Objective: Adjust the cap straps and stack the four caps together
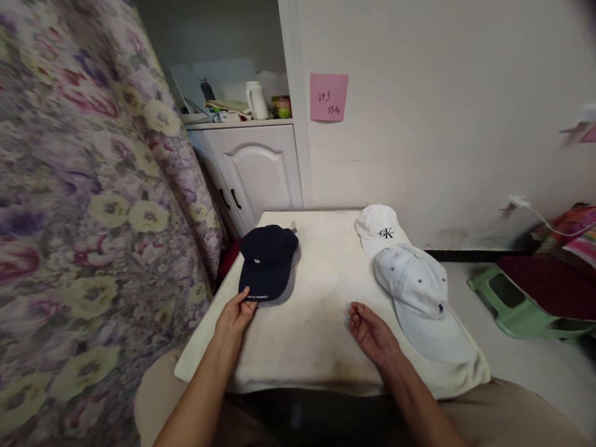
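Observation:
A dark navy baseball cap (267, 254) with white lettering along its brim is at the left side of the cloth-covered table (321, 273). My left hand (236, 312) pinches the front edge of that brim, thumb on top and fingers beneath. Over the right half of the table hovers or rests my right hand (370, 329), its fingers curled together; I see nothing in them. Just right of it lies a pale blue baseball cap (419, 292) with a small dark emblem, brim toward me. Behind that one sits a white cap (379, 223) with black letters, partly overlapped.
A flowered curtain (93, 217) hangs close on the left. Behind the table are a white cabinet (261, 171) and the wall, bearing a pink note (328, 97). On the cabinet stands a white jug (256, 100). A green stool (505, 310) is on the floor at right.

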Tool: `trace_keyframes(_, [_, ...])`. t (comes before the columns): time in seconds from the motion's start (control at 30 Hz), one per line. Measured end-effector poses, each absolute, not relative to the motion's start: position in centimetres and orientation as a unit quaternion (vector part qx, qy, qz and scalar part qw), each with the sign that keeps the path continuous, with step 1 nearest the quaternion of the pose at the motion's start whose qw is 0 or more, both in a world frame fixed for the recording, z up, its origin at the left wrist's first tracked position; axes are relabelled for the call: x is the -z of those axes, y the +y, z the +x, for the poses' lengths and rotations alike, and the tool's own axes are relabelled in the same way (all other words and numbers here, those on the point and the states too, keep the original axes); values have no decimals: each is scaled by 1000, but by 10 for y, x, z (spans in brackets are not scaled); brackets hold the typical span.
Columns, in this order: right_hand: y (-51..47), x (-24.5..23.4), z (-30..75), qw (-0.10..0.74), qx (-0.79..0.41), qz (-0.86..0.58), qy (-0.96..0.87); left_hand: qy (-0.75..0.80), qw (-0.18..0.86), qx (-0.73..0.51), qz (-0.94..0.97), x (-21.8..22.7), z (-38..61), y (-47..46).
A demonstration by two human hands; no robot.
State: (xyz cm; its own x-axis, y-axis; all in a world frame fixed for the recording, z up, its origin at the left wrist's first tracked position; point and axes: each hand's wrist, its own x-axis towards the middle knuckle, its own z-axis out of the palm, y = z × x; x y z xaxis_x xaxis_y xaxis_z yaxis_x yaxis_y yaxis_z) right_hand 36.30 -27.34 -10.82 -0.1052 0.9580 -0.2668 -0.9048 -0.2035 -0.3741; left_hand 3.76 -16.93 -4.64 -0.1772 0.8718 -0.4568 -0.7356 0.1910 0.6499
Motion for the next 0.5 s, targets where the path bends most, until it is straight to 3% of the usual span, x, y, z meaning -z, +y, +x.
trace_keyframes(0.5, [-275,106,363,628,-742,-228,-58,617,561,-503,226,54,24,-181])
